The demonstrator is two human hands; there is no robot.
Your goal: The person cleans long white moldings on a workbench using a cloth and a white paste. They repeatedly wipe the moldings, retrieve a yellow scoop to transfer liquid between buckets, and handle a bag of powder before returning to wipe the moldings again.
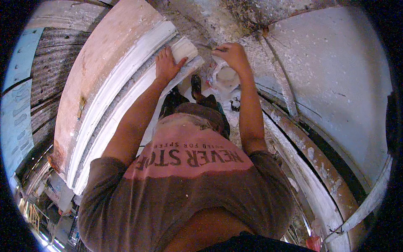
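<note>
My left hand [166,66] lies flat with fingers spread on the end of a long white moulding [138,80], which looks like plaster. The strips run along the near edge of a pinkish-brown board [105,50], with a grey groove between them. My right hand [233,55] is raised just past the moulding's end, its thumb and fingers pinched together. Whatever is in that pinch is too small and dim to name. Below the right hand, on the floor, stands a white, bucket-like container [227,75] with a pale inside.
On the board lies a small brush-like tool [81,107] with a yellowish end. Long pale beams [310,201] and a rounded brown pole [310,147] run along my right. A large pale panel [331,75] rises beyond them. My dark footwear [196,86] shows below the moulding.
</note>
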